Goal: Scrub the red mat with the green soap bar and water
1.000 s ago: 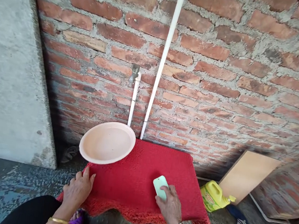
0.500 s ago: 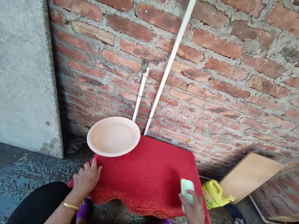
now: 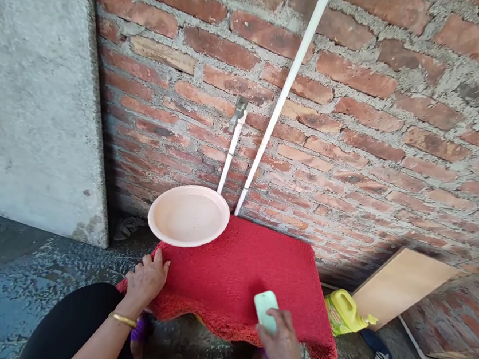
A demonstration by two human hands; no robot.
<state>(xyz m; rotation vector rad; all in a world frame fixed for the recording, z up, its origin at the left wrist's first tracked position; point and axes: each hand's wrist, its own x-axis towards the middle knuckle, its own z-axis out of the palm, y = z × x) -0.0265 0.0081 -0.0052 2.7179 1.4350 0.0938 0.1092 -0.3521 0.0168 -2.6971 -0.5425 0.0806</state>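
A red, shaggy mat (image 3: 220, 275) lies spread over a low support, its fringed front edge hanging down. My right hand (image 3: 281, 343) is closed around a mint-green scrubbing brush (image 3: 266, 309) at the front right part of the mat; the brush's underside is hidden. At the mat's left edge rests my left hand (image 3: 146, 281), pressing on the cloth with its fingers somewhat apart. Just beyond that hand, a pale pink basin (image 3: 189, 217) stands on the mat's back left corner.
A yellow jug (image 3: 343, 312) stands right of the mat, before a leaning wooden board (image 3: 402, 287). Behind rise a brick wall (image 3: 356, 141), a tap (image 3: 239, 113) and white pipes (image 3: 286, 92). A concrete slab (image 3: 45, 94) stands left, above wet floor (image 3: 6, 291).
My right hand has moved left across the mat with the brush. My left hand stays at the mat's left edge. The view has shifted slightly.
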